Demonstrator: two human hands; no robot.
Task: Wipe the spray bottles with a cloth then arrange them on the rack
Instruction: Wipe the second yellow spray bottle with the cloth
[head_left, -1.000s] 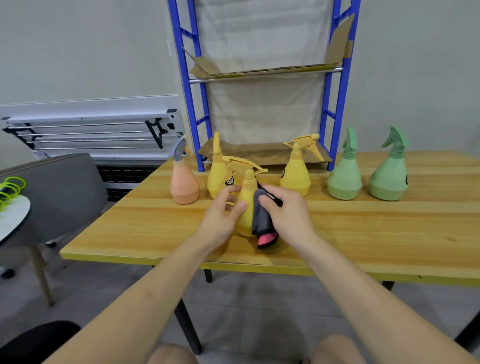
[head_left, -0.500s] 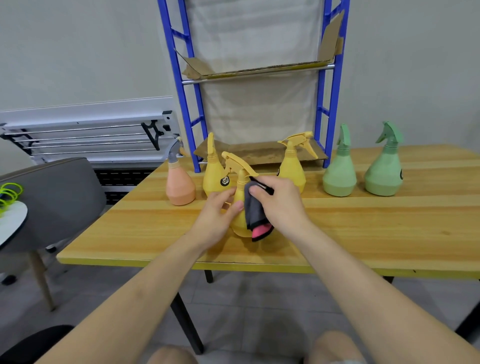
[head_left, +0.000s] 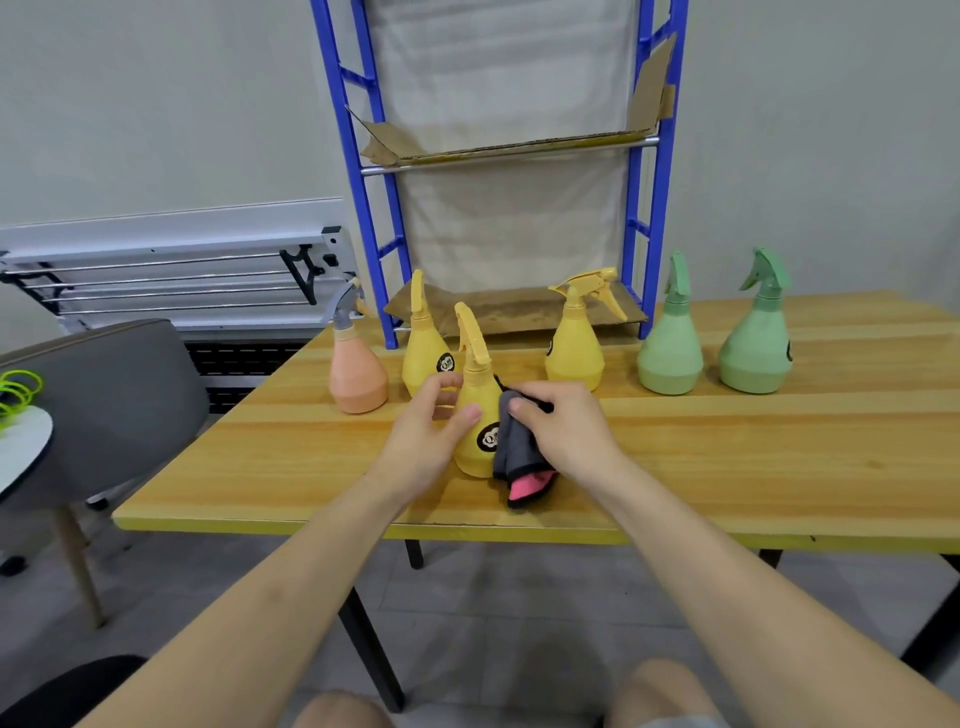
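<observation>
fingers of the left hand (head_left: 422, 435) curl round the near yellow bottle (head_left: 480, 415); the right hand (head_left: 563, 428) clutches a grey cloth (head_left: 511, 447) against it.

- The left hand (head_left: 423, 436) curled around the side of the yellow spray bottle (head_left: 475, 415), thumb on its front.
- The right hand (head_left: 566, 428) pinched a grey cloth (head_left: 514, 447) against it.
- Both forearms reached forward, bare.
</observation>
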